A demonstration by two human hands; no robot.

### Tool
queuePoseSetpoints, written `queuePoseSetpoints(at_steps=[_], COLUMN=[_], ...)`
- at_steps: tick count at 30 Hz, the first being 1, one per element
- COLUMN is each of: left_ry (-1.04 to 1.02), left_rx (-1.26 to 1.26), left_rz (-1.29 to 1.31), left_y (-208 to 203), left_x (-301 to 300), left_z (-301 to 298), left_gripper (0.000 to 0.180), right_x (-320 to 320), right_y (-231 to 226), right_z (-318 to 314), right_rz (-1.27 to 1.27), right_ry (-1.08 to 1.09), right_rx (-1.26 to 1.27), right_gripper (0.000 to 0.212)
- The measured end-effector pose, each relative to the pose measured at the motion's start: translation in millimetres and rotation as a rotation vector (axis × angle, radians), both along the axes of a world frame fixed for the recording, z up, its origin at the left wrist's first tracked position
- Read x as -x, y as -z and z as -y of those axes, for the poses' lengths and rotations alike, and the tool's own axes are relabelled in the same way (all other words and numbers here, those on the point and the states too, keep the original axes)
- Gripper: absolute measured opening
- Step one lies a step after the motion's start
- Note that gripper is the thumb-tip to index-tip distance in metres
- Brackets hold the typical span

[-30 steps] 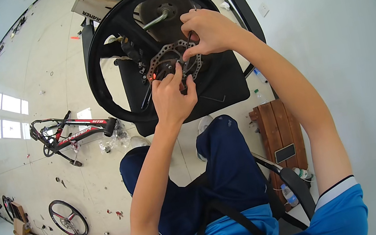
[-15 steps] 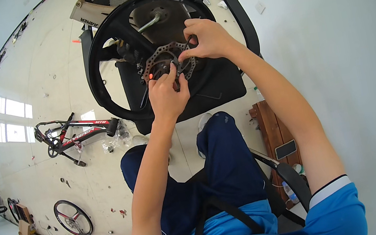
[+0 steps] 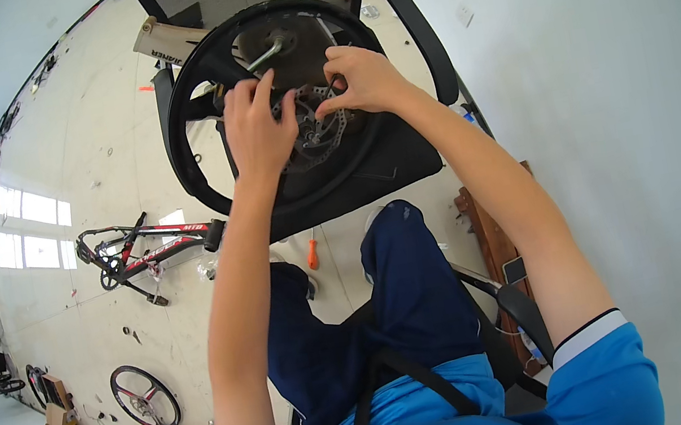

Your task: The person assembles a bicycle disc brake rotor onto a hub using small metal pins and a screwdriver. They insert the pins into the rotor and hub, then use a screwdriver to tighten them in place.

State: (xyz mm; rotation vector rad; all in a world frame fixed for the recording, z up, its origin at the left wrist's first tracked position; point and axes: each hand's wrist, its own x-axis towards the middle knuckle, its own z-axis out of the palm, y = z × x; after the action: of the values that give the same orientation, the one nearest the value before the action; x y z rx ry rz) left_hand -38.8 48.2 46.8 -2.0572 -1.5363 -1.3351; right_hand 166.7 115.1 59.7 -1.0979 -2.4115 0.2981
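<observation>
A black bicycle wheel (image 3: 260, 14) lies flat on the seat of a black office chair (image 3: 410, 142). A perforated metal disc brake rotor (image 3: 335, 128) sits at its hub. My right hand (image 3: 367, 80) is closed in a pinch on a thin dark hex key (image 3: 333, 84) over the rotor's upper right; the fingers hide part of the key. My left hand (image 3: 261, 131) lies across a spoke and the rotor's left edge. Its fingers are apart and the thumb stands away from them; what lies beneath is hidden. An L-shaped hex key (image 3: 389, 175) rests on the seat in front of the wheel.
On the floor lie an orange-handled screwdriver (image 3: 312, 255), a black and red bike frame (image 3: 151, 246) and another wheel (image 3: 145, 397). A pale frame part (image 3: 169, 40) leans behind the wheel. Chair armrests (image 3: 422, 39) flank the seat. A brown wooden stand (image 3: 489, 227) is at right.
My left hand has moved from the rotor's middle up and left to the spoke, its fingers spreading. An orange-handled screwdriver now shows on the floor, where none showed before. My right hand keeps its pinch.
</observation>
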Motion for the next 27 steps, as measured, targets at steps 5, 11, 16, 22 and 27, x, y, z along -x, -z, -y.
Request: queuePoseSetpoints(at_steps=[5, 11, 16, 22, 27], left_ry=[0.181, 0.152, 0.104, 0.139, 0.142], left_rx=[0.318, 0.232, 0.241, 0.267, 0.267], left_rz=[-0.097, -0.064, -0.062, 0.012, 0.042], left_y=[28.2, 30.6, 43.0, 38.1, 40.0], left_x=[-1.1, -6.8, 7.8, -10.5, -5.0], left_z=[-20.4, -20.9, -20.2, -24.2, -17.2], left_gripper=[0.024, 0.033, 0.034, 0.037, 0.037], right_x=[-3.8, -5.4, 8.2, -11.6, -7.2], right_y=[-0.2, -15.1, 13.3, 14.9, 26.5], right_z=[8.6, 7.0, -12.1, -11.9, -4.4], right_rz=[0.162, 0.335, 0.321, 0.333, 0.296], right_ry=[0.017, -0.132, -0.259, -0.208, -0.157], right_rx=[-0.31, -0.763, -0.712, -0.751, -0.725], right_gripper=[0.064, 0.069, 0.061, 0.061, 0.062])
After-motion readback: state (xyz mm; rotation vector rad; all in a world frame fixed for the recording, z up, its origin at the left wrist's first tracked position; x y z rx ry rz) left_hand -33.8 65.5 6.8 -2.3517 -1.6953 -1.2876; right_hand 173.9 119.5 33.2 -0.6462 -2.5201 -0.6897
